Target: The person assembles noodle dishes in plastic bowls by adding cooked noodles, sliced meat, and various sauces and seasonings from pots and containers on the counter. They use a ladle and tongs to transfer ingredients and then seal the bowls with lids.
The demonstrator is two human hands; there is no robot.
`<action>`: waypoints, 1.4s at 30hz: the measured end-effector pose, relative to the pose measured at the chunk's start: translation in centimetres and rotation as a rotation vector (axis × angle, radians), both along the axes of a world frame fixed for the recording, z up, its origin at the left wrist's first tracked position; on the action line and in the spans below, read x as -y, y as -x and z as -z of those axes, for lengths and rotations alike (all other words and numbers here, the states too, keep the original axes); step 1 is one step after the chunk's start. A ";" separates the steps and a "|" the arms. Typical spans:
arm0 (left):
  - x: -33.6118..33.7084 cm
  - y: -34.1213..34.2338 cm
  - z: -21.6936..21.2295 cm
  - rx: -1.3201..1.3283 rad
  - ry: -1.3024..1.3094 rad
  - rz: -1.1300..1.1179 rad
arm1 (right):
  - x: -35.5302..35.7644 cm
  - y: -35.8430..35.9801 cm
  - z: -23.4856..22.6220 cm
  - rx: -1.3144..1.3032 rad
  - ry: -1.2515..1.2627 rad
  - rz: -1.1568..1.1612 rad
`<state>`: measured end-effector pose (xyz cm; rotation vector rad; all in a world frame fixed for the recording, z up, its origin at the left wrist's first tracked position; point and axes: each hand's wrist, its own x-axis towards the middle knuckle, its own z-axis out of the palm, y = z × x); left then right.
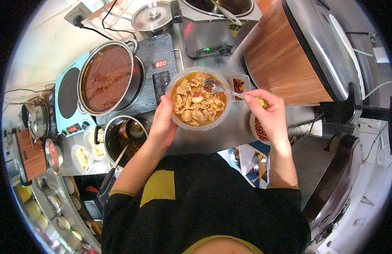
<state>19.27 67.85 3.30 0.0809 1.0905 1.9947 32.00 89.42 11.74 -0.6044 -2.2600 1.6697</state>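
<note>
My left hand is wrapped round the side of a round clear plastic bowl, held above the steel counter. Sliced meat in yellowish broth fills the bowl. Between the fingers of my right hand is a clear spoon, its head over the meat with some brown bits in it. A square tub of dark red, chili-like flakes stands just behind the spoon. Partly hidden by my right hand is a container of peanuts. Something yellow shows behind my right fingers, too covered to name.
A large pot of red-brown sauce stands on the hob at left. Nearer is a dark pot with a ladle in it. A wood-patterned bucket rises at right. Behind the bowl is a steel cooker.
</note>
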 end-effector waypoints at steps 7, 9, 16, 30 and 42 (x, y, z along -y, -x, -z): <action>-0.5 -0.4 -0.3 -0.012 -0.011 0.022 | 0.1 0.2 0.6 -0.034 -0.103 -0.004; -0.5 -0.3 -0.1 -0.006 -0.005 0.017 | -0.1 0.2 0.6 0.018 -0.041 0.027; 0.2 -0.2 0.1 -0.035 -0.009 -0.067 | -2.6 -0.8 2.8 -0.077 0.637 0.144; 3.3 1.7 -0.5 0.020 0.029 -0.167 | -4.3 -1.8 9.3 0.312 -0.967 0.192; 2.5 1.3 -0.6 0.011 0.064 -0.160 | -7.8 -3.0 13.2 0.170 -0.129 0.335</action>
